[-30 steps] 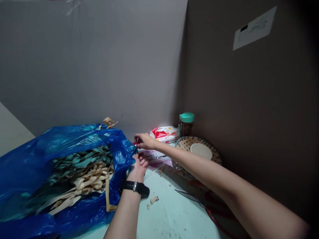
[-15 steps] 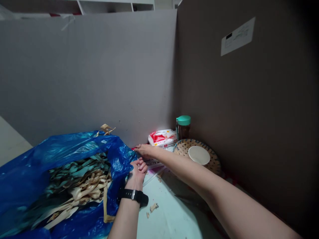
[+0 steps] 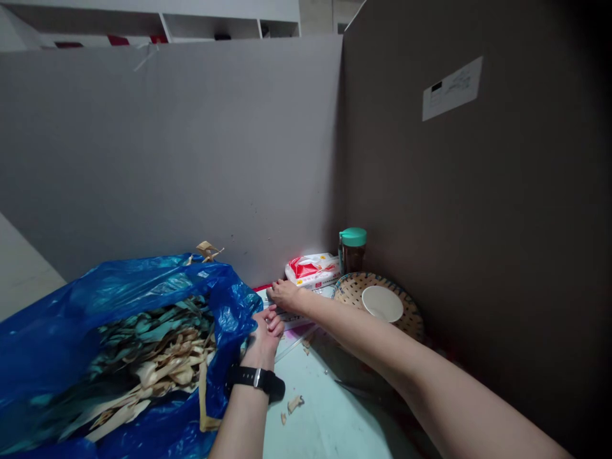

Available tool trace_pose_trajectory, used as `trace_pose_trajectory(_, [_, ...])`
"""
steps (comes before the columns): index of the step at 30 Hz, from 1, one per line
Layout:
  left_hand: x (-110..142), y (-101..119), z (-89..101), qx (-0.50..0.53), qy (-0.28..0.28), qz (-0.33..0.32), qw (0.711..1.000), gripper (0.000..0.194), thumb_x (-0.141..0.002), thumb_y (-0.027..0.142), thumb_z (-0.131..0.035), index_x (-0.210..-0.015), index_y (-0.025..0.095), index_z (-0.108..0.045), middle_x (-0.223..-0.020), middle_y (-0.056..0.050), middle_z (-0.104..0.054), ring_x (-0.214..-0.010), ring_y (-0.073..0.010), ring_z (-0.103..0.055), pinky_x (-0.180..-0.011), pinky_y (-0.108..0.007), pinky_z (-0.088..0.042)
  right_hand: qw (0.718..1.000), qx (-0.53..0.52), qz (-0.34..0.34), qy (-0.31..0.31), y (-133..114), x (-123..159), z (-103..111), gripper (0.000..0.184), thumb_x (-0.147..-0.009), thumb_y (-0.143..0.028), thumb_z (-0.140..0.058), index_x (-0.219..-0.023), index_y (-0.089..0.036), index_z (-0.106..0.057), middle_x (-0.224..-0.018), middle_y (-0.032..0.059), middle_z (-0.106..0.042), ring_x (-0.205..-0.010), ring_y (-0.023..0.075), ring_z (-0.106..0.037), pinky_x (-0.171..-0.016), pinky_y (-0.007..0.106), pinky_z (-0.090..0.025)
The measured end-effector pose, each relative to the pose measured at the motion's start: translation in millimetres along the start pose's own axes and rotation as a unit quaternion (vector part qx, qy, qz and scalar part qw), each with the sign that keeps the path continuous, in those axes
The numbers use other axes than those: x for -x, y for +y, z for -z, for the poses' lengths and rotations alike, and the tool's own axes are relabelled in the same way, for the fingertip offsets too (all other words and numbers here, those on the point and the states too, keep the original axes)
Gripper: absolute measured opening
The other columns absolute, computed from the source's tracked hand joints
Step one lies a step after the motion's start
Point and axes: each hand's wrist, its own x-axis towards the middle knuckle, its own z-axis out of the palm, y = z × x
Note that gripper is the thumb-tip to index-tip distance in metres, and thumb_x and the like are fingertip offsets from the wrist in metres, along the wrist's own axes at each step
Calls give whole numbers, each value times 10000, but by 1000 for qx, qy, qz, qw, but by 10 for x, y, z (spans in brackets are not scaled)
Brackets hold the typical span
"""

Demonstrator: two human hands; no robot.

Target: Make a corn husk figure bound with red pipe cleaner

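My left hand [image 3: 268, 328], with a black-strapped watch on the wrist, is closed at the right edge of a blue plastic bag [image 3: 234, 306]; its fingers are curled and the bag hides part of the grip. Inside the gaping bag lie dried strips, some teal [image 3: 162, 328], others tan [image 3: 179, 357]. Just beyond the left hand, my right hand [image 3: 285, 295] reaches over with fingers stretched out and slightly bent, low over flat white items [image 3: 296, 319] by the wall. What its fingertips touch is too small to make out.
A red-and-white tissue pack [image 3: 313, 269] and a brown bottle with a green lid [image 3: 354, 248] stand in the corner. Nearer is a woven basket [image 3: 349, 290] bearing a white round lid or bowl [image 3: 382, 303]. Tan scraps [image 3: 295, 403] lie on the pale table [image 3: 325, 421]. Grey partitions [image 3: 215, 146] enclose it.
My right hand has drawn slightly to the right, away from the bag's edge, showing more of the red and white item by the wall. My left hand has stayed at the bag.
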Motion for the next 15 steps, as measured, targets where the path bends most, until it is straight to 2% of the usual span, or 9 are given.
trace_pose_trajectory(4, [16,-4,-11,-6,16,-2,1000,310,-587,-38,-465,-816,167,-427,-553,92,-230,-314,-24,-194,-353,-162,-82,1000,4,-11,-13,-58,29,49,249,-915,-172,-491,-1040,-86,-689,-1022,180,-705,-963,254,-675,-769,308,-513])
trace_pose_trajectory(9, [19,-6,-17,-8,15,-1,1000,304,-581,-36,-478,-807,163,-437,-554,90,-234,-319,-20,-195,-355,-161,-91,999,22,-32,-10,-61,57,69,242,-894,-123,-489,-977,-96,-714,-1020,211,-699,-981,278,-671,-801,365,-513])
trace_pose_trajectory(15, [37,-1,-24,-3,15,2,1000,262,-615,-37,-463,-770,169,-412,-549,89,-242,-317,-21,-194,-352,-162,-91,999,24,-36,-29,-124,33,78,168,-831,-108,-586,-919,-123,-729,-949,167,-725,-906,263,-698,-765,343,-530])
